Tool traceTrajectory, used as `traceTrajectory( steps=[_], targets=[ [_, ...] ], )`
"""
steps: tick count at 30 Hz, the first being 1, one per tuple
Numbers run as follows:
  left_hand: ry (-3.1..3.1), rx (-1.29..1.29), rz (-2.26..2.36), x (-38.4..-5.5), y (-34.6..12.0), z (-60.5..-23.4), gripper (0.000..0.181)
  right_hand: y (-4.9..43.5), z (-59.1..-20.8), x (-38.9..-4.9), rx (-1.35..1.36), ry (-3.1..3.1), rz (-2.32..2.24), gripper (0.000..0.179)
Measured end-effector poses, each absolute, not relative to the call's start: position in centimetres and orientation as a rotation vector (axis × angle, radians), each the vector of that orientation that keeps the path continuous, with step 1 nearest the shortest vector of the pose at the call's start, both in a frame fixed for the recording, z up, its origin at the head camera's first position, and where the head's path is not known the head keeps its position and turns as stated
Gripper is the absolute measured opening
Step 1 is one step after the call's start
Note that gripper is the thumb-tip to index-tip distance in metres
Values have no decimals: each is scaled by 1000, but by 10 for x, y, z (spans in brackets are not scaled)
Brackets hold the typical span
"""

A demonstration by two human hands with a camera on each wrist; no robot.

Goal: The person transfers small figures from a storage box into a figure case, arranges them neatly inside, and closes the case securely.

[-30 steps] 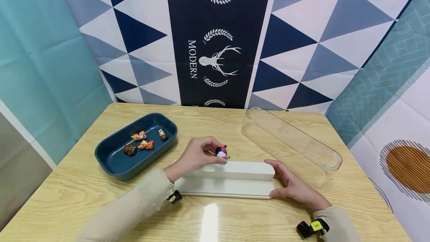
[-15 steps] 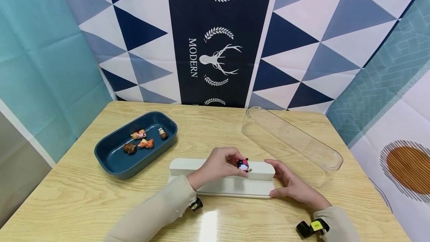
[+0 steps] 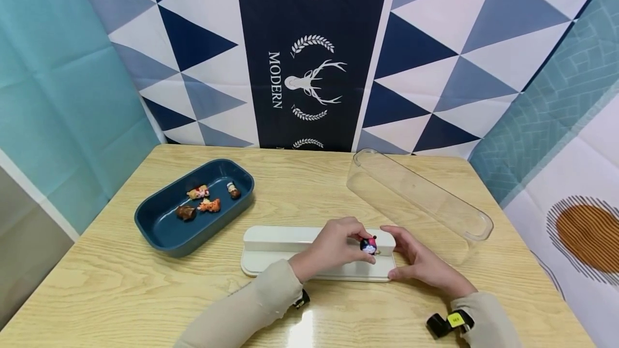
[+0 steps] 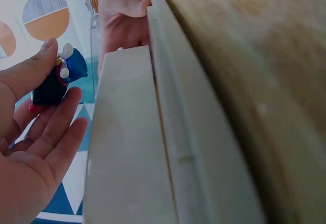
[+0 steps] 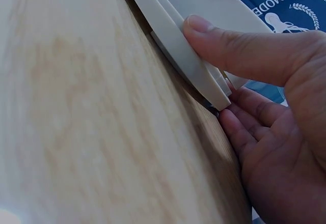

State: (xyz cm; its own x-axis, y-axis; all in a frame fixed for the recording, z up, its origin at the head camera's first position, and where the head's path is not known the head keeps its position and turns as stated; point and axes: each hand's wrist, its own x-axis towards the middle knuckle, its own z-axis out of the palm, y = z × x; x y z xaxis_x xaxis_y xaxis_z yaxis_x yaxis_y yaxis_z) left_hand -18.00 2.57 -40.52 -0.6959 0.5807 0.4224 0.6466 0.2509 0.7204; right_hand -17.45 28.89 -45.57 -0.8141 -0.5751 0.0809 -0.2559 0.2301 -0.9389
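Note:
My left hand pinches a small toy figurine, dark blue and red with white, between thumb and fingers. It is over the right part of a white stepped display base. In the left wrist view the figurine shows dark blue and white parts, with the hand beside the base. My right hand grips the right end of the base. From the right wrist, the thumb lies on the base's edge and the other fingers curl around its end.
On the left stands a dark blue tray with several small figurines, among them an orange one and a brown one. A long transparent cover lies behind my right hand. Patterned cloth hangs behind the wooden table.
My left hand has carried the figurine to the right and nearer, from behind the middle of the base to over its right part. The right hand keeps its grip on the end.

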Motion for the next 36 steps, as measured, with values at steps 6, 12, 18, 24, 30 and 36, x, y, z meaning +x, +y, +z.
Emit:
traceTrajectory(
  steps=[6,12,18,24,30,36],
  targets=[
    [-2379,-1246,-1024,-179,30,-410,35,288,-454,-174,-737,2211,-1612,93],
    [-2489,-1136,-679,-177,38,-407,37,290,-452,-172,-747,2233,-1609,93],
    [-2563,-1175,-573,-179,44,-408,35,290,-453,-173,-732,2199,-1627,94],
    [-2588,-1278,-397,-182,48,-409,33,289,-454,-175,-777,2180,-1629,91],
    [-2581,-1311,-378,-184,52,-413,32,289,-454,-175,-799,2184,-1636,89],
    [-2620,-1281,-371,-184,53,-415,39,289,-457,-175,-814,2179,-1652,88]
  ],
)
